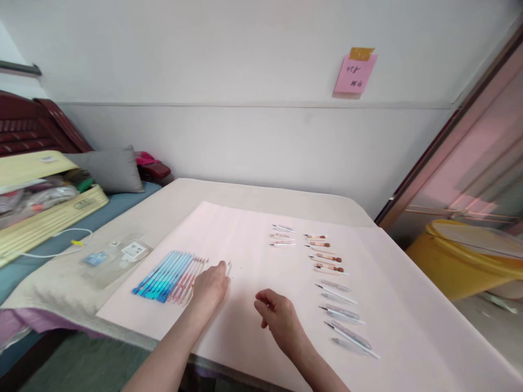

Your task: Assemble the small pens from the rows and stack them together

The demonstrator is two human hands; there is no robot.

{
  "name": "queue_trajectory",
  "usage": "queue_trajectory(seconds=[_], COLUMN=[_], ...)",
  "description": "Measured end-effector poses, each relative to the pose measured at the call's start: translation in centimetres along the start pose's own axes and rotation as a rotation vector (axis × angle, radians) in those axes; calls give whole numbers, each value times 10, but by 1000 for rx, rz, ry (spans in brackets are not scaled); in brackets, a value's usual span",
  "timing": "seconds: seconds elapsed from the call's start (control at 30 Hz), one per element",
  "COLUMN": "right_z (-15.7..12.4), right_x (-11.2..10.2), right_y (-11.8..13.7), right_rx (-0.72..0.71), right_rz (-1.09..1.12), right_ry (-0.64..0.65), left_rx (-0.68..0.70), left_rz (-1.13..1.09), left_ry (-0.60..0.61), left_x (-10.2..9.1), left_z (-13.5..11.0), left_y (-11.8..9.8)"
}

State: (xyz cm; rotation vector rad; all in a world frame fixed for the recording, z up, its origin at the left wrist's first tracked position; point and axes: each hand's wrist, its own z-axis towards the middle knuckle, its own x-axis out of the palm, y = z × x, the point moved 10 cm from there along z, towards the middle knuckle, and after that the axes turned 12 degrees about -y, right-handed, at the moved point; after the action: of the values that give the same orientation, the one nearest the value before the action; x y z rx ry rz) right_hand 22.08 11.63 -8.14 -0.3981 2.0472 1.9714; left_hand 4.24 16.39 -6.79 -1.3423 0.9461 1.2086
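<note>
Beside pink pencils (187, 279) rests the left hand (210, 286), grip unclear; right hand (278, 317) loosely parted.

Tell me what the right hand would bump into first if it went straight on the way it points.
Most likely the left hand, past a bare stretch of paper; how high the right hand is remains unclear.

Wall (245, 60): white, crossed by a thin horizontal seam
Paper note (355, 76): pink, taped up
Wooden backrest (22, 125): dark red, far left
Cushion (116, 169): grey
Tub (445, 272): yellow, right of the table (265, 195)
Light: soft
</note>
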Motion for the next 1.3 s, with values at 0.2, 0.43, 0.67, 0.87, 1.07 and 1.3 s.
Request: queue_trajectory(seconds=[0.2, 0.43, 0.67, 0.87, 1.07, 1.3], right_z=[1, 1, 9, 21, 30, 78], right_x=[-2, 1, 8, 3, -6, -49], right_y=[2, 1, -7, -23, -33, -33], right_rx=[4, 2, -51, -84, -109, -173], right_rz=[-2, -3, -38, -122, -240, -560], right_ry=[-2, -5, -19, -87, -130, -287], left_rx=[-28, 58, 273, 376, 232, 130], left_rz=[141, -49, -27, -37, 5, 6], left_ry=[-28, 63, 134, 166, 114, 0], left_x=[-11, -1, 22, 26, 10, -12], left_z=[8, -3, -37, -50, -22, -7], left_y=[23, -19, -68, -69, -25, -5])
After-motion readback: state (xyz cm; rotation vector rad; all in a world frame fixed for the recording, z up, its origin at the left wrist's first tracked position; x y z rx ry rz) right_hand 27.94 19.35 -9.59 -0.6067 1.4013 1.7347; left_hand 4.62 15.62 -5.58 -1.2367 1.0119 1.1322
